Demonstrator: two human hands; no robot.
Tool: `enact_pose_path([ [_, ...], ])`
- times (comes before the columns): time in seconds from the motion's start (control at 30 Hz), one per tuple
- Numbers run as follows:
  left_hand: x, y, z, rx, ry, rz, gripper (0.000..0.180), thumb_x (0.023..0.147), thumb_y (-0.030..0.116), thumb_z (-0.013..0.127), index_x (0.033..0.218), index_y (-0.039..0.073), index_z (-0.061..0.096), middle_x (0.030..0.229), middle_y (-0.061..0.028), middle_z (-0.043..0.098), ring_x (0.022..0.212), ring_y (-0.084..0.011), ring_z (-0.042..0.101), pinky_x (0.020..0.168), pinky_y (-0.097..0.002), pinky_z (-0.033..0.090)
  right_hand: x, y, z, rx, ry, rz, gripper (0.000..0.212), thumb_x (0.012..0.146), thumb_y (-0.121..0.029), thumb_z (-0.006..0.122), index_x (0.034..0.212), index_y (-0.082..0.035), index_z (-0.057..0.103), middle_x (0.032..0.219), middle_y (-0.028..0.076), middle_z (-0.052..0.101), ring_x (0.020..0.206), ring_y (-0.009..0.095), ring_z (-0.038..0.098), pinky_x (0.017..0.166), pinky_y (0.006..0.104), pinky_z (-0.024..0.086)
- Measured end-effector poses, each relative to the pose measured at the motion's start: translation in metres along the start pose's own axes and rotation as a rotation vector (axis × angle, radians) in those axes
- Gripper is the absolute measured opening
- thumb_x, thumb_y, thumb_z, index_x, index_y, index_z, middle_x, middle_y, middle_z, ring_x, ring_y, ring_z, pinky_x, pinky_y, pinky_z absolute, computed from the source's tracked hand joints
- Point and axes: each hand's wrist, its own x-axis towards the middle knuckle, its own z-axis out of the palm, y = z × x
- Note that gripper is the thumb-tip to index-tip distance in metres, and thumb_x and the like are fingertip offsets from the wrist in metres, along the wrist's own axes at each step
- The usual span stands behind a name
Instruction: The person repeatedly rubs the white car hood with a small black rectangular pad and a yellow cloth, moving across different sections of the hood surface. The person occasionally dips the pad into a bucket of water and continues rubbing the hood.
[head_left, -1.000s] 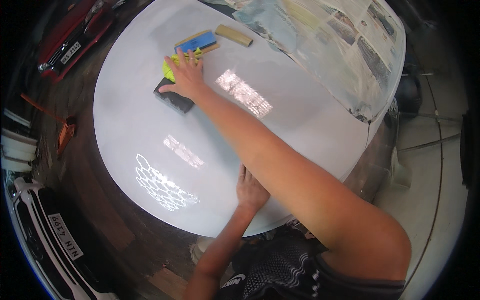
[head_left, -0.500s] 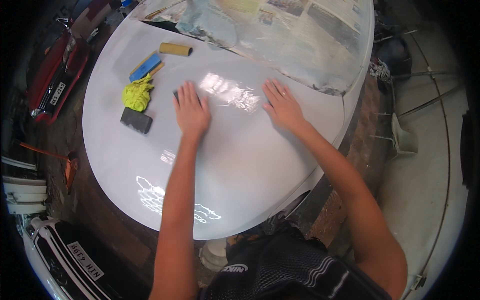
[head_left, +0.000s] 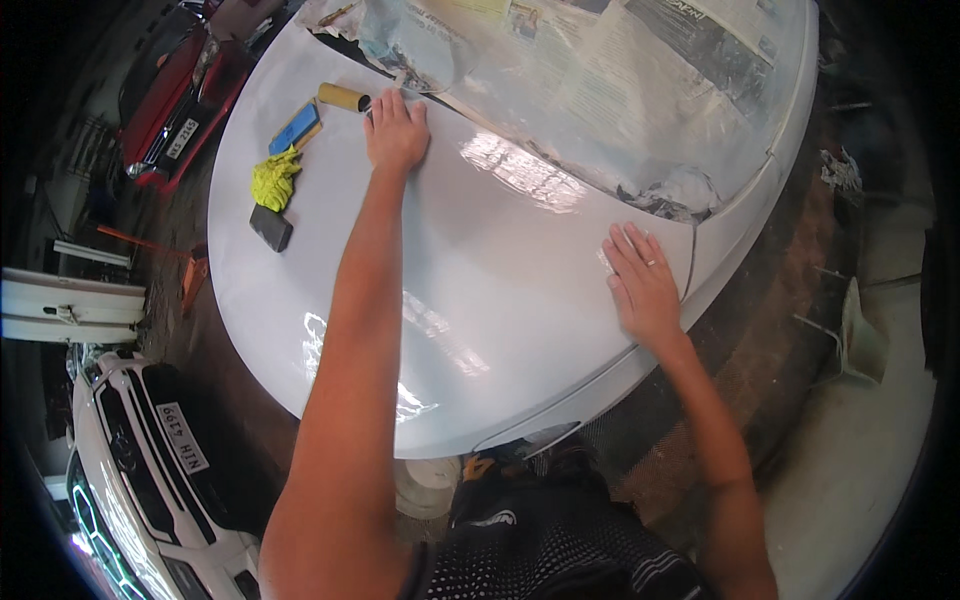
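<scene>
A glossy white car hood point(head_left: 500, 330) spreads out before me. My left hand point(head_left: 397, 135) lies flat on its far part, fingers stretched forward, close to a tan cylindrical roll point(head_left: 343, 97). A small dark edge shows beside its outer fingers; what it belongs to is hidden. My right hand point(head_left: 643, 285), with a ring on one finger, rests palm down near the hood's right edge, fingers a little apart. Left of my left hand lie a blue-and-yellow block point(head_left: 295, 127), a crumpled neon-yellow cloth point(head_left: 275, 180) and a dark grey block point(head_left: 271, 228).
Newspaper and clear plastic sheeting point(head_left: 600, 90) cover the area behind the hood. A red car point(head_left: 185, 100) and a white car point(head_left: 150, 440) stand to the left, with an orange jack-like stand point(head_left: 193, 275) between them. A pale chair point(head_left: 860, 340) is at the right.
My left hand has slid forward over the hood, up beside the tan roll. My right hand has moved right and nearer to me, toward the hood's edge. The view has shifted too.
</scene>
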Motion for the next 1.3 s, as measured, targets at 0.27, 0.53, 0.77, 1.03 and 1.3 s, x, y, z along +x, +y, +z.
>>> enact_pose_path([
  [0.27,-0.028,0.005,-0.001,-0.172,-0.120,0.200,0.062,0.104,0.038,0.049,0.157,0.009,0.037,0.163,-0.0139,0.037,0.153,-0.0334,0.030,0.124,-0.0504,0.022,-0.002,0.007,-0.005,0.061,0.015,0.013,0.042,0.097,-0.016,0.057,0.136,-0.001,0.060,0.153,0.014,0.051,0.146,0.033,0.041,0.122,0.0510,0.028],
  [0.53,-0.040,0.046,-0.003,0.006,-0.178,0.150,0.064,0.107,0.044,0.036,0.159,0.008,0.032,0.166,-0.0139,0.031,0.155,-0.0319,0.022,0.126,-0.0484,0.018,-0.006,0.016,-0.002,0.063,-0.007,0.062,0.042,0.096,-0.013,0.056,0.135,0.000,0.061,0.153,0.014,0.051,0.146,0.034,0.042,0.122,0.0518,0.028],
  [0.77,0.082,-0.091,0.005,0.020,-0.143,-0.160,0.065,0.106,0.044,0.036,0.160,0.008,0.030,0.168,-0.0134,0.026,0.156,-0.0319,0.022,0.126,-0.0497,0.018,-0.001,0.004,-0.001,0.082,-0.015,0.039,0.040,0.095,-0.011,0.055,0.133,-0.001,0.063,0.150,0.014,0.054,0.144,0.034,0.044,0.121,0.0531,0.029],
  [1.03,-0.011,-0.027,0.012,-0.077,-0.119,0.378,0.065,0.103,0.034,0.052,0.158,0.006,0.034,0.164,-0.0162,0.033,0.153,-0.0336,0.028,0.124,-0.0508,0.022,-0.005,0.009,0.001,0.015,-0.003,0.107,0.041,0.093,-0.008,0.055,0.133,-0.001,0.063,0.149,0.015,0.056,0.143,0.035,0.046,0.119,0.0546,0.031],
  [1.3,0.033,-0.031,0.036,0.001,0.167,-0.191,0.053,0.102,0.031,0.051,0.148,0.005,0.048,0.151,-0.0204,0.049,0.146,-0.0404,0.037,0.123,-0.0523,0.024,-0.001,0.004,0.000,0.014,0.017,0.051,0.042,0.091,-0.004,0.056,0.132,-0.002,0.064,0.147,0.014,0.057,0.141,0.035,0.048,0.119,0.0539,0.032],
])
